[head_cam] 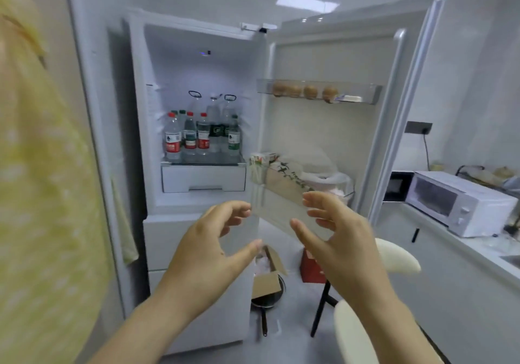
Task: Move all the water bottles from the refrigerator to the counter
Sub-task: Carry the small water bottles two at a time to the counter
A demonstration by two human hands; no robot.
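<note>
The white refrigerator [135,110] stands open ahead, its door [399,88] swung to the right. Several water bottles [202,136] crowd one glass shelf: small ones with red or green caps in front, taller ones with handles behind. My left hand [213,248] and my right hand [334,237] hover side by side below the shelf, in front of the fridge. Both are empty, fingers spread and curved, palms facing each other. The counter [478,248] runs along the right wall.
Door racks hold eggs [304,91] above, cartons and a bag [284,178] below. A white toaster oven [461,203] sits on the counter. On the floor lie a cardboard box [267,279] over a pan and a red box [309,268]. White stools [354,332] stand near. A yellow sleeve [42,195] fills the left.
</note>
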